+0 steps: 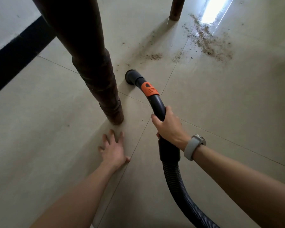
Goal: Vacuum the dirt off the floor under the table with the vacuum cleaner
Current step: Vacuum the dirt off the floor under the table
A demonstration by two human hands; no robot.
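Dirt [206, 41], brown and grainy, lies scattered on glossy beige tiles beyond the round nozzle [132, 76]. I see my right hand [169, 127] gripping the curved black vacuum handle [156, 102]; my left hand [113, 148] rests flat, fingers spread, near the turned wooden table leg [97, 76].

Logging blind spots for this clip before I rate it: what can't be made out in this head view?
- Vacuum cleaner body: off frame; the hose leaves by the bottom edge.
- Nozzle mouth: faces away, so contact with the floor is unclear.
- Right hand fingers: wrapped behind the handle.
- Tabletop: cut off above the table legs.
- Dirt: its far end is lost in window glare.
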